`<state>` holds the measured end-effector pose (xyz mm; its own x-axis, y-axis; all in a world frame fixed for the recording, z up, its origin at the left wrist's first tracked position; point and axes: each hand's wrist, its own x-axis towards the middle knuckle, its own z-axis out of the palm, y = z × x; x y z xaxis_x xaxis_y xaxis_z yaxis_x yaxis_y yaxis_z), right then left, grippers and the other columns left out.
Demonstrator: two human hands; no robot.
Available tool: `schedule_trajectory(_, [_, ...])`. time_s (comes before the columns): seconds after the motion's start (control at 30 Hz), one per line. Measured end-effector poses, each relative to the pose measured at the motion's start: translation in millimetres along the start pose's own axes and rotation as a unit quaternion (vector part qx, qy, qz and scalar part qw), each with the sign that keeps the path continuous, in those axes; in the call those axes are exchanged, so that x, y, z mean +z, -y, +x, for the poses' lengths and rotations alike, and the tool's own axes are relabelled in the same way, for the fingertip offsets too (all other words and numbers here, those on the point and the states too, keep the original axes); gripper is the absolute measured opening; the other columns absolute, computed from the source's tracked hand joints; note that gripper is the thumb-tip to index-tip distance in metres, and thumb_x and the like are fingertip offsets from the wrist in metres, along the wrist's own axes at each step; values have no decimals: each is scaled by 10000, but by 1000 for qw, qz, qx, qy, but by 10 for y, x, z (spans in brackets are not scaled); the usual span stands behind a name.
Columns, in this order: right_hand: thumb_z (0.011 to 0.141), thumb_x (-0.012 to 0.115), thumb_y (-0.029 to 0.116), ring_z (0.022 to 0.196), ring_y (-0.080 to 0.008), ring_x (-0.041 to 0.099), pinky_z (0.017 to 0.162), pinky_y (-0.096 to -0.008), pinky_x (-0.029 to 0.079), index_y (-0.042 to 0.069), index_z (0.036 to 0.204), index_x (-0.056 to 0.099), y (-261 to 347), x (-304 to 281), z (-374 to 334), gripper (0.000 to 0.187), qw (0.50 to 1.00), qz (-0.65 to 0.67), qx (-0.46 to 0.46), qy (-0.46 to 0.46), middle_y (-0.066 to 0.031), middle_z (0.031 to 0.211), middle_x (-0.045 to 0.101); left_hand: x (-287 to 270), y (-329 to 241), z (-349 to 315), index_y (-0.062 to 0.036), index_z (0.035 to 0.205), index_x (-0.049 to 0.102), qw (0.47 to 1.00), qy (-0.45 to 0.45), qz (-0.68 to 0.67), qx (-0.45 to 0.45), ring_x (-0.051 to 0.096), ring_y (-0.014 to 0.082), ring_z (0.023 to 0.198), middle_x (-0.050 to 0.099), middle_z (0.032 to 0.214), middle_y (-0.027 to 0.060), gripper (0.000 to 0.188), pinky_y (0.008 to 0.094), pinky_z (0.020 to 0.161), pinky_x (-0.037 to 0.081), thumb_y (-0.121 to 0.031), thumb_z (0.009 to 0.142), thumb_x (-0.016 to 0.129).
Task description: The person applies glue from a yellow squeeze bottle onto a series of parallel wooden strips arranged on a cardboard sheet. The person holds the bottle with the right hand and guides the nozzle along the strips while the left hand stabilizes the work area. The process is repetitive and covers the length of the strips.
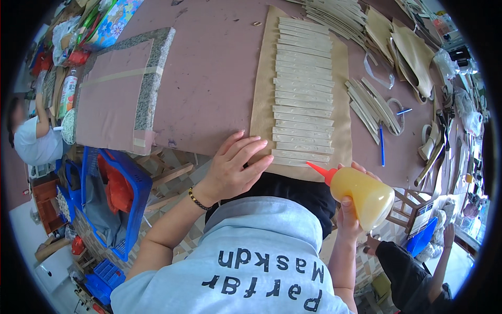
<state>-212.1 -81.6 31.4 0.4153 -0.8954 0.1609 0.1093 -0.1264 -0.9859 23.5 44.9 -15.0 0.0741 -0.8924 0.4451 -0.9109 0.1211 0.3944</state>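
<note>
My right hand (349,215) is wrapped round a squeeze bottle (366,196) with a pale yellow filling and a red pointed nozzle. The bottle is tilted, and its tip is at the nearest of several beige strips (303,89). These strips lie side by side in a column on a tan sheet (341,99), with small glossy marks on them. At the sheet's near left edge rests my left hand (238,165), fingers outstretched and holding nothing. A beaded bracelet (197,200) circles that wrist.
A stone slab (163,68) with a taped pink cover lies left on the table (214,68). Loose strips (363,107), blue pens (382,146) and brown pieces (413,57) lie right. Below left is a blue crate (137,193). Other people (36,138) are at both sides.
</note>
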Motion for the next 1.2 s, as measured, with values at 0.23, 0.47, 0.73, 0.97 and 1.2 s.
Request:
schedule_trajectory(0.23, [814, 794, 263, 1232, -310, 516, 1025, -625, 431, 52, 1291, 419, 33, 199, 20, 643, 999, 14, 8, 29, -150, 1245, 514, 15, 45, -57, -143, 1040, 708, 999, -28, -24, 20, 606, 248, 1085, 585, 1189, 83, 276, 454, 1048, 429, -86, 772, 743])
schedule_trajectory(0.47, [790, 814, 312, 1227, -302, 527, 1018, -472, 474, 29, 1325, 357, -3, 284, -2, 758, 997, -1, 28, 68, -180, 1311, 508, 24, 53, -60, -136, 998, 711, 999, -32, -23, 24, 621, 236, 1061, 587, 1185, 90, 246, 445, 1041, 436, -85, 762, 757])
schedule_trajectory(0.73, [807, 792, 349, 1163, -293, 588, 971, -396, 492, 5, 1337, 403, -85, 342, 19, 741, 986, -107, -29, 128, -157, 1281, 535, 18, 49, -55, -131, 962, 698, 999, -36, -24, 22, 618, 231, 1056, 591, 1178, 91, 211, 445, 1046, 432, -91, 764, 759])
schedule_trajectory(0.97, [794, 796, 377, 1152, -275, 597, 948, -382, 495, -9, 1306, 448, -58, 405, 39, 729, 985, -114, -48, 121, -146, 1282, 538, 30, 53, -63, -123, 963, 696, 999, -35, -17, 28, 600, 229, 1080, 588, 1179, 84, 209, 449, 1049, 431, -94, 765, 756])
schedule_trajectory(1.2, [773, 811, 401, 1142, -271, 608, 939, -378, 493, -4, 1281, 477, -26, 355, -11, 730, 989, -104, -24, 98, -150, 1235, 585, 46, 52, -66, -118, 963, 698, 999, -38, -24, 26, 597, 229, 1086, 587, 1182, 76, 209, 448, 1051, 428, -87, 764, 751])
